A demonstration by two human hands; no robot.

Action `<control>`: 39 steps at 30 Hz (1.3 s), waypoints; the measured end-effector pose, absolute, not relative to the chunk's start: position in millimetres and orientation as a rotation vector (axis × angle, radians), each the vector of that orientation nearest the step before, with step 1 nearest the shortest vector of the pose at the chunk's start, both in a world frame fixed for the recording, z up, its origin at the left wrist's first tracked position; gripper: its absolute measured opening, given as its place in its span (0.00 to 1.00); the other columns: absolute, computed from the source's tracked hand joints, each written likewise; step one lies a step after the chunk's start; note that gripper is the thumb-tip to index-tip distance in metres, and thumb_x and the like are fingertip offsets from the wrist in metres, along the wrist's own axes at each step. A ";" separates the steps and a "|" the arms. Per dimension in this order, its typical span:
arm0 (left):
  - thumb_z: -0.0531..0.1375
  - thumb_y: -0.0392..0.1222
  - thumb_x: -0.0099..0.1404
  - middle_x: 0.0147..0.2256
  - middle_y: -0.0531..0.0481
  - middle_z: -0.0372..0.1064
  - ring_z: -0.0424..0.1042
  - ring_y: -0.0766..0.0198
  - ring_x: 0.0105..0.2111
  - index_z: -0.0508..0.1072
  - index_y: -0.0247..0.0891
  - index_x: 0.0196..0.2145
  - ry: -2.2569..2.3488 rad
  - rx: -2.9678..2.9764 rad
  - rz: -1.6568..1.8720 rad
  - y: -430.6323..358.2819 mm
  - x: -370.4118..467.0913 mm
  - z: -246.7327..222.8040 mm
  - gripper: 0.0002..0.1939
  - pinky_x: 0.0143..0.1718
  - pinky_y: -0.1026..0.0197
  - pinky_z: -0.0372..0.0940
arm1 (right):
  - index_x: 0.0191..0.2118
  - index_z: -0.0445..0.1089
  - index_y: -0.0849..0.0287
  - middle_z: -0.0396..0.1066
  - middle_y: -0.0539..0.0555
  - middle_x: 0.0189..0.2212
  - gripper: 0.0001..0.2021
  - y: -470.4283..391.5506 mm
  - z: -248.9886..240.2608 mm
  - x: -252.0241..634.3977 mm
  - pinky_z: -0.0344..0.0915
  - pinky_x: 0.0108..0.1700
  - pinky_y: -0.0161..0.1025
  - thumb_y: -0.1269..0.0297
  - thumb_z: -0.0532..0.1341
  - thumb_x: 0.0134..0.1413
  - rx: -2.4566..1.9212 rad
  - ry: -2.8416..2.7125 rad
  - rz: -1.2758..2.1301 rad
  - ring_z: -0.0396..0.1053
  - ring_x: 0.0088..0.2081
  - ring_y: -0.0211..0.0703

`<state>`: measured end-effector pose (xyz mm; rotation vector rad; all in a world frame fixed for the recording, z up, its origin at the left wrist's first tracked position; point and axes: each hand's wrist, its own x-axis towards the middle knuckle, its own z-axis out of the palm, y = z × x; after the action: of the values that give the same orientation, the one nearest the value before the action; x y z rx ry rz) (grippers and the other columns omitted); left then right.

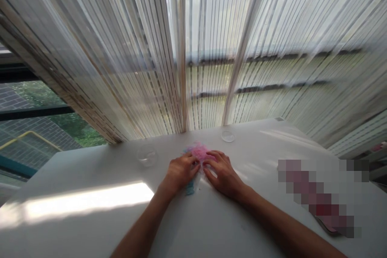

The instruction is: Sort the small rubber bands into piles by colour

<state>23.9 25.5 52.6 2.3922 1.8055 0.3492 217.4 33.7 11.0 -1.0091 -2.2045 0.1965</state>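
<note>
A pink, loose, crinkly bundle lies on the white table in front of me, with pale blue bits at its left side. My left hand has its fingers bent in at the bundle's near left edge. From the right, my right hand curls its fingers onto the same bundle, thumb close to the left thumb. Under and beside my left hand a blue strip sticks out toward me, next to something clear and thin. The fingertips are partly hidden in the material.
A clear round container stands left of my hands. Farther back is a clear round lid or shallow dish. A blurred-out pinkish flat object lies at the right on the white table. Striped sheer curtains hang along the table's far edge.
</note>
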 end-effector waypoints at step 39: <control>0.58 0.46 0.68 0.43 0.52 0.76 0.76 0.62 0.39 0.78 0.45 0.41 1.834 2.379 0.382 23.8 31.4 48.4 0.10 0.35 0.66 0.66 | 0.43 0.74 0.56 0.71 0.60 0.49 0.08 35.6 7.6 217.2 0.63 0.57 0.54 0.68 0.62 0.58 -0.996 -2.163 0.161 0.64 0.56 0.53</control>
<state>31.4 23.8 48.4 2.3793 1.8340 0.3816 217.2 35.6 7.6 -0.9958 -2.1625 0.1609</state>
